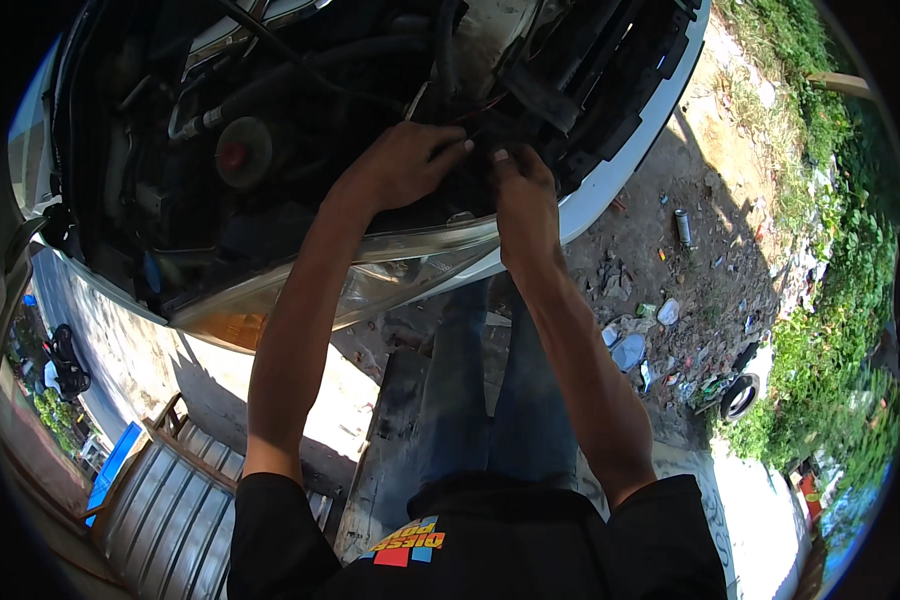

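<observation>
Both hands, left [402,165] and right [522,190], pinch thin wires [480,108] inside the open engine bay [270,120], fingertips nearly touching.

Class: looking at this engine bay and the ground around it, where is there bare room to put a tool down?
Bare dirt lies between the bumper and the litter. The bay is crowded around both hands, left hand and right hand, with hoses and a round cap.

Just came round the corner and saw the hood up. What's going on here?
A person leans over a white car's open engine bay, both hands working together on something small and dark behind the headlight. The left hand and right hand meet at thin red wires; what exactly they pinch is too dark to tell. Litter lies on the dirt nearby.
</observation>
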The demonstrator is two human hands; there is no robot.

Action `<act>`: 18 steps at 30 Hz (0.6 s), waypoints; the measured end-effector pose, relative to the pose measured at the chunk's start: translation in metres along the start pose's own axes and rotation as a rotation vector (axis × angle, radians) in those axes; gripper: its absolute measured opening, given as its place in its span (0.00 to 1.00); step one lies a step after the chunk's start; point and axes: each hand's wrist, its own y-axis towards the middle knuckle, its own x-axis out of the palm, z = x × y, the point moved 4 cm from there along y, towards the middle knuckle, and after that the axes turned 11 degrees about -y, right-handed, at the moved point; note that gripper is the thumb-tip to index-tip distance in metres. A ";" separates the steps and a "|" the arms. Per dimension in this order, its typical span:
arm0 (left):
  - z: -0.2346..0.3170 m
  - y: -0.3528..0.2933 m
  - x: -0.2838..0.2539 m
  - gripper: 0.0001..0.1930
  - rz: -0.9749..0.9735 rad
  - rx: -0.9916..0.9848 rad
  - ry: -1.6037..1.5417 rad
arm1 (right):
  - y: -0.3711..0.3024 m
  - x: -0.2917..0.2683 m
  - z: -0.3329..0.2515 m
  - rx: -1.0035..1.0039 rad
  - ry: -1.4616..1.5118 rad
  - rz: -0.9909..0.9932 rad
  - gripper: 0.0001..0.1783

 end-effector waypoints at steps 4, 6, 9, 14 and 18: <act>-0.001 -0.001 0.004 0.14 0.000 0.013 0.068 | 0.005 0.007 0.006 0.211 0.541 -0.074 0.11; -0.002 -0.001 0.003 0.13 -0.008 0.017 0.087 | 0.003 0.005 0.004 0.297 0.620 -0.060 0.07; 0.000 0.000 0.002 0.13 -0.014 0.050 0.126 | 0.001 0.008 0.004 0.344 0.711 -0.011 0.05; 0.003 0.000 -0.001 0.11 0.003 0.087 0.113 | 0.000 0.006 0.002 0.363 0.706 -0.007 0.11; 0.007 -0.002 -0.004 0.11 0.005 0.040 0.091 | -0.001 0.007 0.003 0.358 0.707 -0.023 0.05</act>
